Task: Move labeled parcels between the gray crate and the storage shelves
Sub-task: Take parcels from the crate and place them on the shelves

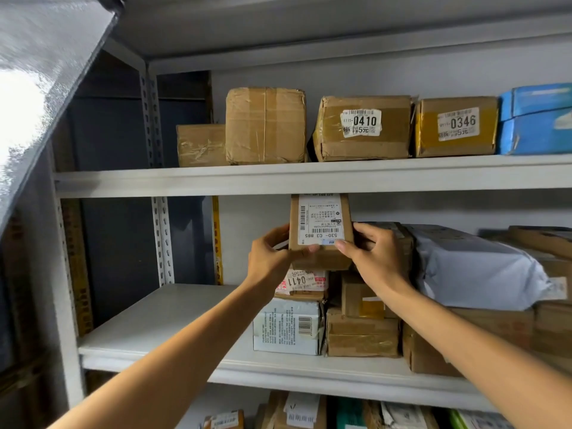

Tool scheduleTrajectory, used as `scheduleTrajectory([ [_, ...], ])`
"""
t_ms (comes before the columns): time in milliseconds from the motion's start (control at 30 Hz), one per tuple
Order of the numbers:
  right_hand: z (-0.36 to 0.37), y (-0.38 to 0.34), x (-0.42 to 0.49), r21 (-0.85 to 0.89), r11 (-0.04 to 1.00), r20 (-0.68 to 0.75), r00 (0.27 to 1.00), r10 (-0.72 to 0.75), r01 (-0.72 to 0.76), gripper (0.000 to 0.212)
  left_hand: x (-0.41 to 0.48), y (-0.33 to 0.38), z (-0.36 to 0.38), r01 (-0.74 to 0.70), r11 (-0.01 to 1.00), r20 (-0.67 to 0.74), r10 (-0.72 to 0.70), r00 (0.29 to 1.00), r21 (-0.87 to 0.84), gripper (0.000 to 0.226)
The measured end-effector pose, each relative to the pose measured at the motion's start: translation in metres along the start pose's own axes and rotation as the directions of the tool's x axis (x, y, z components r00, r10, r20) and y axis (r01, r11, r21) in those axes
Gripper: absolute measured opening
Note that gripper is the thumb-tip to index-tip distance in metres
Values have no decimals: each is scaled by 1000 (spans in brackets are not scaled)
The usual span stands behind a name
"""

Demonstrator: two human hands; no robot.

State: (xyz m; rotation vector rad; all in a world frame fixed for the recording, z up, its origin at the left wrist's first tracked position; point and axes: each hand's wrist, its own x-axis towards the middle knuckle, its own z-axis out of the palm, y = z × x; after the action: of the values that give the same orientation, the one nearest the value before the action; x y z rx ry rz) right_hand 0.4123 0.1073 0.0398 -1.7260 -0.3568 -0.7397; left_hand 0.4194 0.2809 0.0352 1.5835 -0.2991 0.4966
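A white-labelled brown cardboard parcel (320,224), clasped by left hand (266,258) at nine o'clock, right hand (378,258) at three, is seemingly being shelved, level seating required

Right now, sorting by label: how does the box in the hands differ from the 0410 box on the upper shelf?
The held box is gripped by the left hand and right hand at the middle shelf; the 0410 box rests untouched on the upper shelf. The held box's big label reads upside down; the 0410 box's small sticker is upright. The held box looks narrower than the wide 0410 box. Both are brown cardboard.
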Motion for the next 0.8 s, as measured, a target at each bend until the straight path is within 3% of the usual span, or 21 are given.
scheduleTrajectory([
  [200, 1, 0, -17, 27, 999, -17, 999, -28, 28, 43, -13, -9, -2, -13, 1000, -18, 13, 1000, 3, 79],
  [300, 2, 3, -24, 30, 1000, -14, 1000, -4, 4, 60, -19, -13, -6, -19, 1000, -12, 19, 1000, 20, 88],
  [433, 1, 5, -36, -18, 1000, 92, 996, 15, -13, 79, -29, -20, -13, -25, 996, 12, 24, 1000, 84, 88],
  [800, -2, -1, -44, -85, 996, 170, 985, 8, 7, 66, -37, -17, -20, -62, 989, 59, 55, 997, 136, 91],
])
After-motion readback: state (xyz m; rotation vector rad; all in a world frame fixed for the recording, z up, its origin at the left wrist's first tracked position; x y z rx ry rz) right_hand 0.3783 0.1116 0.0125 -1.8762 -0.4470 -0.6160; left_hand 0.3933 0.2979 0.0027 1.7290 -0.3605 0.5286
